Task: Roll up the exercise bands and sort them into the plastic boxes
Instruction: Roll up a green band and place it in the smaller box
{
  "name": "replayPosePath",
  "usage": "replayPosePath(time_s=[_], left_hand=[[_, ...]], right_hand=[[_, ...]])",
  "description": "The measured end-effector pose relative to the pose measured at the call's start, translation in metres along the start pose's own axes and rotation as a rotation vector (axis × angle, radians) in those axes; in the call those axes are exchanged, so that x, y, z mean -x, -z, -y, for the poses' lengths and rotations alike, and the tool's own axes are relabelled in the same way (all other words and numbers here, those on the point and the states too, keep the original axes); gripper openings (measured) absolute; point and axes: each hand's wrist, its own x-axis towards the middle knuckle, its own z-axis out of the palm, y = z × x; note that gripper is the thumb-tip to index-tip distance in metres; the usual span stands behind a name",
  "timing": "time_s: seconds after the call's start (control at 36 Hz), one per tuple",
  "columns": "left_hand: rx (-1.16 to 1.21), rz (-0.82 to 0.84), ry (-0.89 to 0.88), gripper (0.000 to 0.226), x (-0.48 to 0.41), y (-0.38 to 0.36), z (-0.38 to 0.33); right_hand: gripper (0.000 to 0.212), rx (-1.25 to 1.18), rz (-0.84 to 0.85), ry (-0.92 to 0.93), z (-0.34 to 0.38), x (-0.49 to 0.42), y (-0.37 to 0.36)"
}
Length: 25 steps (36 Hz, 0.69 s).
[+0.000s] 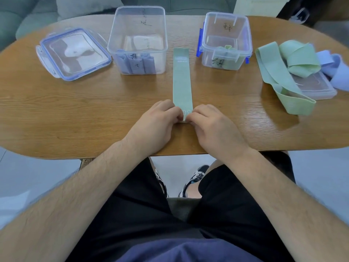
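A green exercise band [181, 78] lies flat and straight on the wooden table [75, 114], running away from me between two boxes. My left hand [156, 123] and my right hand [215, 125] pinch its near end from both sides, where a small fold or roll sits under the fingertips. The larger clear box [138, 39] at the back left holds rolled purple bands. The smaller clear box [225, 41] with blue clips at the back right holds rolled green bands.
A clear lid with a blue rim [73, 53] lies at the far left. At the right, loose green bands [289, 72] and purple bands [336, 69] are piled over another lid [317, 87]. The table's front edge is under my wrists.
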Motion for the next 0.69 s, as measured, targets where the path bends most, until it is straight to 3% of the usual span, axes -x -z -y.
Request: replayPosePath(time_s=[0.25,0.36,0.53,0.69], left_hand=[[-0.150,-0.004,-0.127,0.034,0.011,0.000,-0.003],[-0.141,0.004,-0.143,0.022,0.014,0.003,-0.003],[0.014,0.026,-0.016,0.024,0.008,0.007,-0.001],[0.080,0.074,0.041,0.009,-0.004,0.013,0.002]], right_hand=[[0.021,-0.070,0.049,0.009,-0.002,-0.002,0.009],[0.015,-0.051,0.053,0.035,-0.002,-0.006,0.008],[0.007,-0.080,0.171,-0.014,-0.009,-0.021,0.015],[0.007,-0.058,0.367,-0.099,-0.006,-0.044,0.028]])
